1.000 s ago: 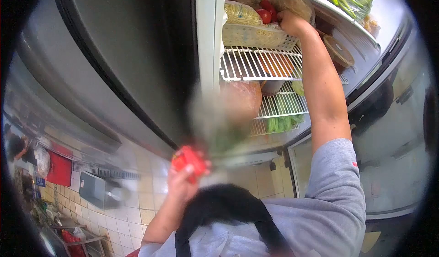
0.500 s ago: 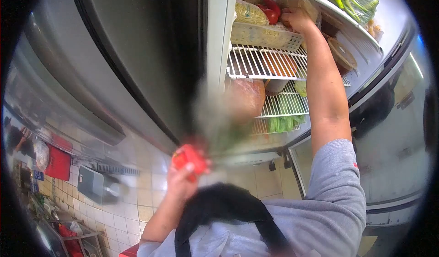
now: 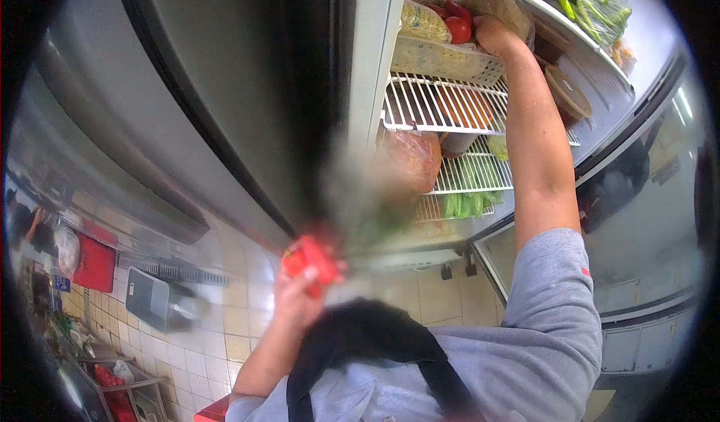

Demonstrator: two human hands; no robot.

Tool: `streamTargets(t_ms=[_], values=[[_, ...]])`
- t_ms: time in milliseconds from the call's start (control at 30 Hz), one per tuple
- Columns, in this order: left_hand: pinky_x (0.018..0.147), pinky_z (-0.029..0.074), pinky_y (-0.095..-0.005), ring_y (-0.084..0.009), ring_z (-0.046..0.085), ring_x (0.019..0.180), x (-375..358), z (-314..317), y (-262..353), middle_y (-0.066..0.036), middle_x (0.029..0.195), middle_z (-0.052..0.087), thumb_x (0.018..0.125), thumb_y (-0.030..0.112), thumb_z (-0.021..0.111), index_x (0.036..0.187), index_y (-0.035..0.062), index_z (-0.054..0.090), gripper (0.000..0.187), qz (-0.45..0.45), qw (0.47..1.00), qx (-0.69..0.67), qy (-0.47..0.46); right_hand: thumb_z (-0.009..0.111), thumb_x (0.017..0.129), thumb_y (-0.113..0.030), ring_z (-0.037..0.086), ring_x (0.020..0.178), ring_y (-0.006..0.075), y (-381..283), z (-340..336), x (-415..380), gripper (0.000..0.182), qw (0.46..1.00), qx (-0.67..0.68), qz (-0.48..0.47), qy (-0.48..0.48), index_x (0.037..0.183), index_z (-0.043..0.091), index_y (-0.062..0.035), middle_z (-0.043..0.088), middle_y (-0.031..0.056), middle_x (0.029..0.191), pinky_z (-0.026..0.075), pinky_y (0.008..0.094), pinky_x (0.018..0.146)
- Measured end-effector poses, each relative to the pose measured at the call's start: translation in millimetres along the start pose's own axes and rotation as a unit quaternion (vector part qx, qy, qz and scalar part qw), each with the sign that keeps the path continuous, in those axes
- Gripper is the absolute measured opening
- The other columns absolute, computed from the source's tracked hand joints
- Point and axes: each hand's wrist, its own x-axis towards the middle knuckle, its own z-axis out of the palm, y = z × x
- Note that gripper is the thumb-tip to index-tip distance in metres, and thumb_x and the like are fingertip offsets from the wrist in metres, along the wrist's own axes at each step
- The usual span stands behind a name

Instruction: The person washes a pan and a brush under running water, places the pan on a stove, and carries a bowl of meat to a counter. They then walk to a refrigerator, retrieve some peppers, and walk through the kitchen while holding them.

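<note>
Low in the middle, my left hand [image 3: 298,296] is closed around a glossy red thing [image 3: 316,261], pale fingers wrapped over its front. Blur hides its exact kind, though it resembles a red pepper. My right arm stretches up into the open fridge. There my right hand [image 3: 495,36] is bent down into a white perforated basket [image 3: 450,62], fingers curled and partly hidden among its contents. Beside those fingers lie red, tomato-like vegetables [image 3: 458,29]. A bag of pale noodle-like strands [image 3: 424,23] is to their left, and a clear plastic bag [image 3: 516,18] to their right.
White wire shelves [image 3: 442,107] sit below the basket, with a wrapped orange-brown bundle [image 3: 417,159] and leafy greens [image 3: 469,204]. Bagged green vegetables [image 3: 589,6] fill the door rack. A grey bin [image 3: 148,298] and red crate [image 3: 95,261] stand on the tiled floor at left.
The fridge and its contents appear slightly further right in view. My right hand has sunk a little deeper among the items in the basket. My left hand stays put, still holding the red thing.
</note>
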Motion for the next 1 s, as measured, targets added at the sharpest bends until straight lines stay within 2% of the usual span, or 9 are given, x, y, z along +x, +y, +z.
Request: streamTargets(t_ms=[67,300,400,467,700,767,800,867,1000], values=[[0.072,0.057,-0.0420,-0.0341,0.064,0.092,1,0,-1,-0.017,0.114,0.056,0.081,0.007,0.064,0.125,0.0108,0.047,0.047,-0.002,1.000,0.001,0.001,0.043,0.091,-0.016,0.060,0.100,0.0244,-14,-7,-3,0.033,0.990,-0.101,-0.082,-0.051,0.114,0.065,-0.0073,0.064,0.0126,0.113,0.043,0.0380,0.091],[0.071,0.057,-0.0418,-0.0337,0.064,0.092,0,-1,-2,-0.017,0.114,0.057,0.081,0.009,0.064,0.127,0.0117,0.045,0.050,-0.002,1.000,0.011,0.015,0.047,0.090,-0.022,0.059,0.107,0.0248,2,1,16,0.034,0.993,-0.004,0.016,-0.117,0.117,0.063,-0.0083,0.063,0.0135,0.117,0.041,0.0381,0.094],[0.072,0.056,-0.0418,-0.0334,0.063,0.092,1,-1,-3,-0.017,0.114,0.056,0.080,0.009,0.064,0.128,0.0122,0.044,0.051,-0.009,1.000,0.015,0.016,0.051,0.089,-0.028,0.057,0.109,0.0244,-10,-3,8,0.036,0.990,-0.011,0.017,-0.141,0.117,0.063,-0.0088,0.062,0.0135,0.118,0.041,0.0380,0.094],[0.072,0.056,-0.0418,-0.0334,0.063,0.092,-1,2,-5,-0.017,0.114,0.056,0.080,0.009,0.064,0.127,0.0120,0.044,0.051,-0.009,1.000,0.019,0.022,0.054,0.087,-0.031,0.058,0.106,0.0238,-20,-7,-3,0.038,0.985,-0.087,-0.084,-0.122,0.117,0.064,-0.0096,0.063,0.0128,0.116,0.042,0.0375,0.092],[0.072,0.056,-0.0420,-0.0335,0.063,0.092,-5,3,-9,-0.016,0.114,0.056,0.080,0.010,0.065,0.126,0.0116,0.044,0.051,0.000,0.999,0.018,0.036,0.056,0.087,-0.033,0.058,0.106,0.0224,-11,5,16,0.039,0.984,-0.087,-0.067,-0.140,0.120,0.062,-0.0118,0.064,0.0107,0.116,0.042,0.0362,0.092],[0.072,0.056,-0.0421,-0.0335,0.063,0.092,-8,0,-10,-0.016,0.114,0.056,0.080,0.010,0.065,0.126,0.0116,0.044,0.051,0.004,0.999,0.018,0.046,0.058,0.085,-0.033,0.058,0.107,0.0221,8,19,26,0.042,0.978,0.181,0.062,-0.081,0.122,0.061,-0.0128,0.063,0.0104,0.117,0.042,0.0362,0.093],[0.072,0.056,-0.0423,-0.0335,0.063,0.092,-9,-1,-10,-0.016,0.114,0.056,0.079,0.010,0.065,0.126,0.0116,0.044,0.051,0.008,0.999,0.018,0.042,0.058,0.085,-0.033,0.058,0.107,0.0221,23,20,33,0.042,0.977,0.182,0.060,-0.090,0.122,0.061,-0.0128,0.063,0.0104,0.117,0.042,0.0362,0.093],[0.072,0.055,-0.0424,-0.0336,0.063,0.092,-13,-4,-11,-0.017,0.114,0.056,0.079,0.011,0.065,0.126,0.0117,0.044,0.051,0.012,0.998,0.014,0.053,0.059,0.084,-0.033,0.058,0.108,0.0231,41,14,46,0.042,0.979,0.014,-0.161,-0.123,0.121,0.061,-0.0125,0.064,0.0106,0.116,0.042,0.0362,0.094],[0.073,0.055,-0.0426,-0.0344,0.063,0.093,-21,-10,-13,-0.017,0.115,0.056,0.081,0.009,0.064,0.127,0.0117,0.044,0.050,0.017,0.999,0.009,0.051,0.059,0.085,-0.030,0.058,0.109,0.0244,24,23,29,0.039,0.992,0.017,-0.121,-0.009,0.119,0.061,-0.0105,0.064,0.0111,0.115,0.042,0.0364,0.095]])
